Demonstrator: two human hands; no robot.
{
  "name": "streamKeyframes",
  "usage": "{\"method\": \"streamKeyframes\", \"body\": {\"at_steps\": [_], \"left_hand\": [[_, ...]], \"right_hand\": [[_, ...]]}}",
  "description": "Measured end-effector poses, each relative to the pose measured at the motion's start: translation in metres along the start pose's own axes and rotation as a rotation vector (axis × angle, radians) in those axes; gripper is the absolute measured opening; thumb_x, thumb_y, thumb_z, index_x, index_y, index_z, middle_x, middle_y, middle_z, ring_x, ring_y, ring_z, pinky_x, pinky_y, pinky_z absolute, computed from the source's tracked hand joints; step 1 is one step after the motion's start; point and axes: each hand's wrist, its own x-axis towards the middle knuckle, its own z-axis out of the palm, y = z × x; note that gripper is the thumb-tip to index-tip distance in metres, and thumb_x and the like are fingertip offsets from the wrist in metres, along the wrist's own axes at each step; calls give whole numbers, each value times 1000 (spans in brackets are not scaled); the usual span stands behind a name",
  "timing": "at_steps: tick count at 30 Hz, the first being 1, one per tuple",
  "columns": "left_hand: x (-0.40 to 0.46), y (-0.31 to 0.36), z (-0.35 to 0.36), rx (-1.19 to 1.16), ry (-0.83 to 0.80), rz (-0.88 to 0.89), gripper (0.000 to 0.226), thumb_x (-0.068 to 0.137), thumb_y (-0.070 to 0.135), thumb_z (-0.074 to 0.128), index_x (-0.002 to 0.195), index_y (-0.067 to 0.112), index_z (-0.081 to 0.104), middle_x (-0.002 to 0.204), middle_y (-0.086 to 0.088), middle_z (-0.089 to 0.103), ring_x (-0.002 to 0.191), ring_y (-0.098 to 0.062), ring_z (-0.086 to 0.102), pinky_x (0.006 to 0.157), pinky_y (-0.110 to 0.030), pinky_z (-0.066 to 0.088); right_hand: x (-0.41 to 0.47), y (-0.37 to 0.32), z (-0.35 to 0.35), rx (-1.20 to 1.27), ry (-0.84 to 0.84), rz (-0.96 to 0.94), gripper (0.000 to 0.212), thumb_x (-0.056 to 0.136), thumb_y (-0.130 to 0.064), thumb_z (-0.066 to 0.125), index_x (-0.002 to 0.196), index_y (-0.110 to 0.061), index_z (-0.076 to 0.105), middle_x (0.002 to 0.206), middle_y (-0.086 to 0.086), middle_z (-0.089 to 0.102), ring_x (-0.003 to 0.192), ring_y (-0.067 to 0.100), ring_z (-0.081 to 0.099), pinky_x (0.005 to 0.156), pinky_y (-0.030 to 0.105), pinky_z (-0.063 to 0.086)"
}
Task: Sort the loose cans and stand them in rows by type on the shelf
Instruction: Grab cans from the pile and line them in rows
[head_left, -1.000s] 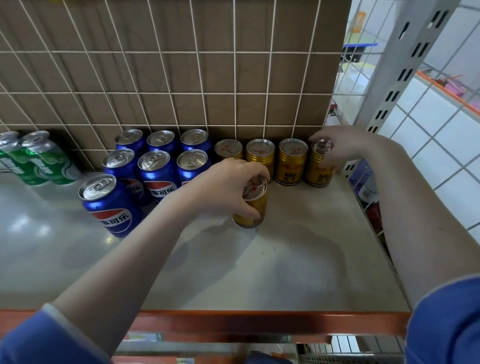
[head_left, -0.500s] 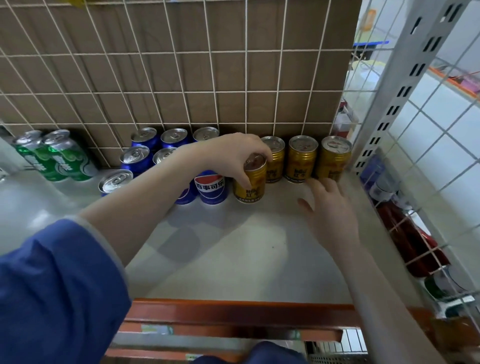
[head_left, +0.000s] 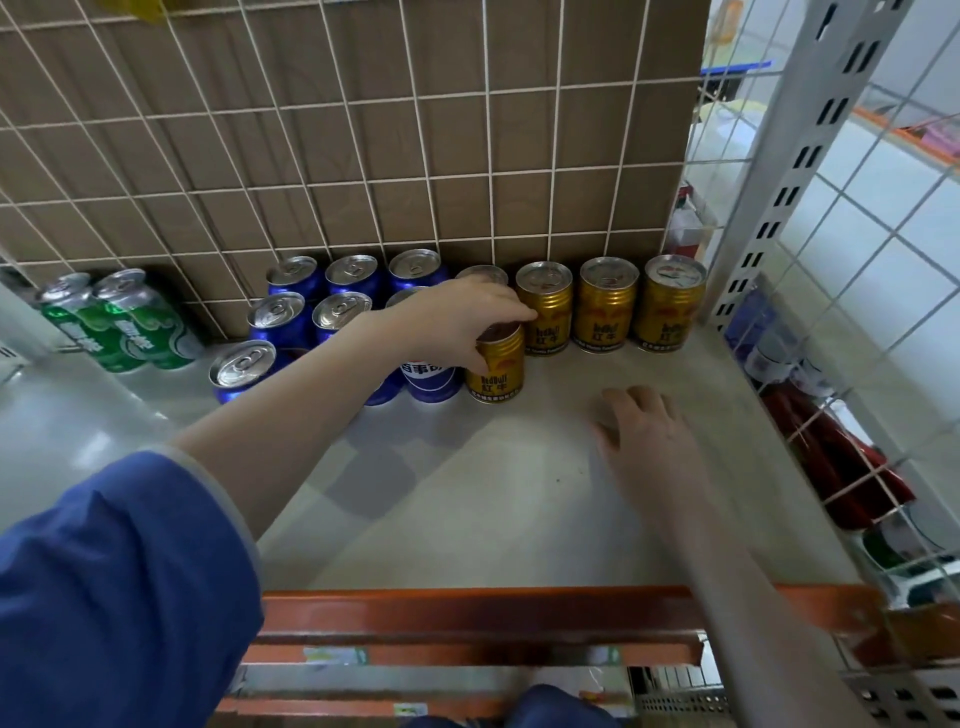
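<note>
Gold can (head_left: 496, 368) gripped, left hand (head_left: 462, 317)

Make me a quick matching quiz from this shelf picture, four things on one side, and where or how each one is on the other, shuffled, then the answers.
Things:
1. green cans
2. blue cans
3. front gold can
4. right hand

States:
A. gripped from above by the left hand
B. far left, by the back grid
C. open, over bare shelf
D. massed left of the gold cans

Pairs: 1-B, 2-D, 3-A, 4-C
</note>
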Motion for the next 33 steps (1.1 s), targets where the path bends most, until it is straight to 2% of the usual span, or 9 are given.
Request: {"method": "streamKeyframes", "body": {"at_steps": [5,10,15,18,21,24,28,33], "left_hand": [[-1,3,1,51,13,-26,76,84,23,69,147,24,27,150,0,34,137,-18,30,106,-32,34],[-1,9,2,76,31,-51,74,86,25,66,148,24,25,152,1,32,139,-18,28,108,-32,32],[-5,23,5,167,39,-118,76,87,22,63,149,21,20,155,-2,24,142,-19,20,112,-33,26],[-17,43,13,151,170,-226,74,88,21,61,149,18,20,156,-3,21,144,-19,14,115,-34,19],[-48,68,32,-27,445,-424,65,91,25,57,148,19,27,155,-2,25,145,-19,14,115,-35,15],[-89,81,60,-110,616,-619,63,89,25,61,145,16,34,152,-4,32,144,-21,19,113,-37,17],[-141,66,88,-106,667,-735,66,83,24,69,142,12,40,148,-9,38,141,-26,27,111,-39,23],[-225,22,109,-163,686,-861,65,82,25,69,139,11,42,148,-14,37,140,-33,26,109,-48,28]], "right_hand": [[-1,0,1,-19,-10,-6,37,96,-32,45,128,-13,51,127,9,50,116,27,46,93,35,39],[-4,0,0,10,10,-18,33,94,-25,51,121,-7,58,121,14,55,111,32,49,90,40,42],[-8,2,-2,9,8,-32,36,94,-27,51,125,-8,55,123,14,54,114,32,47,90,39,41],[-13,1,-1,20,61,-64,37,89,-25,60,120,-6,59,117,16,57,109,35,52,86,41,44],[-22,-4,5,22,163,-117,34,79,-22,71,106,-2,63,104,20,62,97,40,59,77,43,49],[-31,-20,6,17,222,-153,34,81,-24,69,106,-2,61,100,18,61,95,38,58,77,42,49],[-45,-64,13,69,285,-171,38,77,-21,74,107,-2,61,98,17,61,92,37,59,77,43,51],[-74,-152,36,54,252,-186,48,80,-27,69,122,-7,57,113,16,59,106,34,57,87,44,50]]}}
